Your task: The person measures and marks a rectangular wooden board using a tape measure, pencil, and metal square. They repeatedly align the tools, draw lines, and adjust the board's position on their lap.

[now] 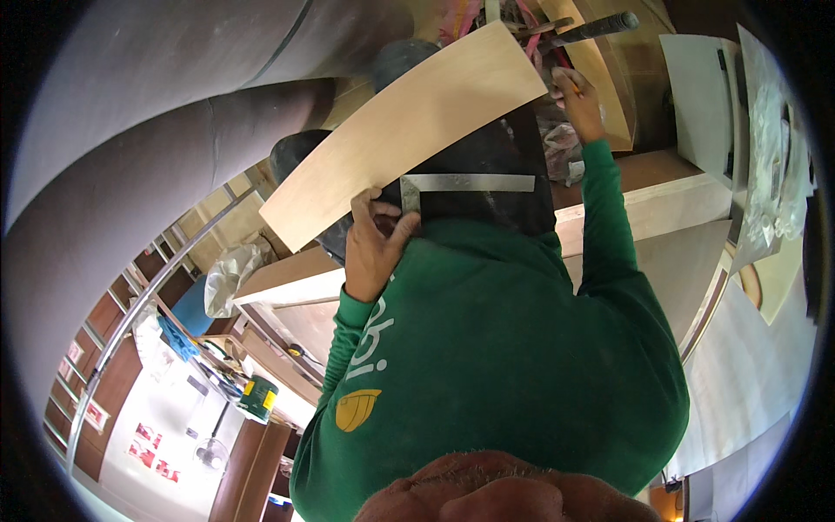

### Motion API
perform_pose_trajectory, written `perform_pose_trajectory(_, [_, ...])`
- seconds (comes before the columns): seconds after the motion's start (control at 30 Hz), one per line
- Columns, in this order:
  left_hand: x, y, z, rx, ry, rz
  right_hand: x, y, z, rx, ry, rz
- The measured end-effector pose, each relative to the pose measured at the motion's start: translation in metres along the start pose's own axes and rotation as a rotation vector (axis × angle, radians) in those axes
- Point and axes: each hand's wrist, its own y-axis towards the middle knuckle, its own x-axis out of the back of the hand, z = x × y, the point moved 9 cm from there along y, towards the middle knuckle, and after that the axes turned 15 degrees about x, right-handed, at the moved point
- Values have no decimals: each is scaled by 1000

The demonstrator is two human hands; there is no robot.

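A long, pale wooden board (404, 130) lies slantwise across my dark-trousered legs. Below its edge, a metal try square (474, 183) rests on my lap, its blade pointing right. My left hand (376, 244) is closed on the short arm of the square, thumb on one side, with its fingers close to the board's lower edge. Beyond the board's right end is my right hand (577, 103), fingers bent around a thin orange-tipped stick that looks like a pencil (575, 88). Most of that pencil is hidden by the fingers.
A dark-handled tool (596, 30) lies beyond the board's right end, near a clear plastic bag (564, 152). Wooden box-like frames (644, 204) flank me. A metal ladder-like rail (165, 283) and a green-and-yellow container (258, 398) are on the left. Plastic-wrapped panels (774, 165) stand right.
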Motion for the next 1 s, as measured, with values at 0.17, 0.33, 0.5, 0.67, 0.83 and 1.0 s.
perform_pose_trajectory(0.17, [-8,5,7,46,-291,318,31,-47,64,48,62,-167])
perform_pose_trajectory(0.33, [9,-15,-9,33,-467,400,73,-53,142,214,27,-214])
perform_pose_trajectory(0.5, [98,-51,-53,-257,-601,111,86,-77,265,430,-228,-270])
perform_pose_trajectory(0.67, [140,-82,-79,-576,-300,-320,31,-103,292,528,-244,89])
perform_pose_trajectory(0.83, [54,-46,-91,-801,307,-224,-118,-159,226,-72,122,542])
perform_pose_trajectory(1.0, [-10,-13,-40,-826,438,-80,-182,-192,186,-230,187,543])
